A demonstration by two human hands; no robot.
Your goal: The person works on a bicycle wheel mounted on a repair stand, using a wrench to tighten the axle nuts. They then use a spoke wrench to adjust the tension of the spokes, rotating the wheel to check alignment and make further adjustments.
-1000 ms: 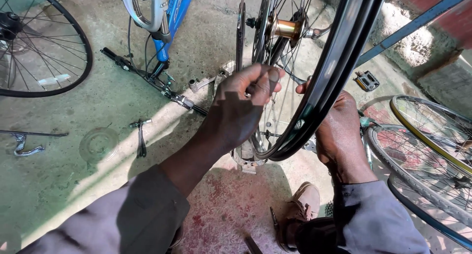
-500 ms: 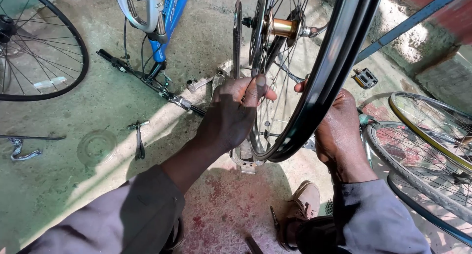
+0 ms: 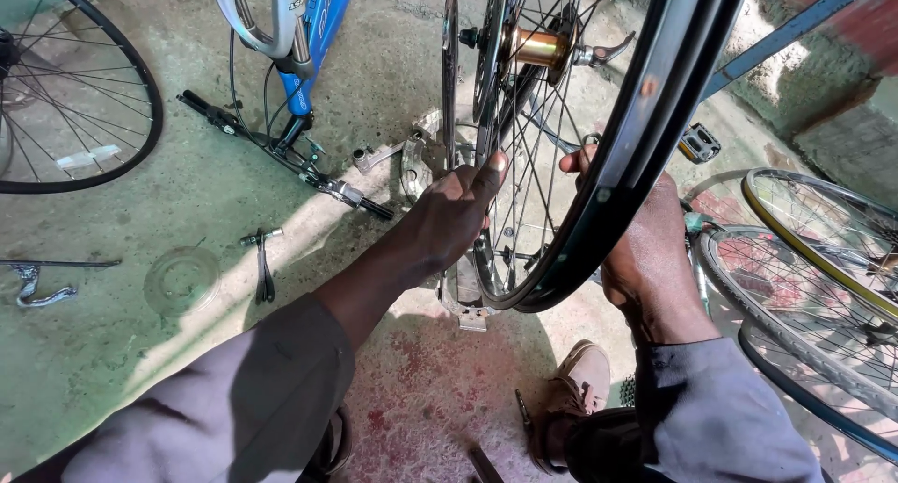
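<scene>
Left hand (image 3: 454, 216) and right hand (image 3: 641, 249) grip the black wheel rim (image 3: 645, 137)

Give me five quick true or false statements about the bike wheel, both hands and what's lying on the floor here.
1. The left hand touches the black-rimmed wheel. True.
2. The wheel's hub is brass-coloured. True.
3. The bicycle frame is red. False: it is blue.
4. The right hand is beside the wheel. True.
5. The concrete floor is bare of wheels. False: another wheel lies at upper left.
</scene>
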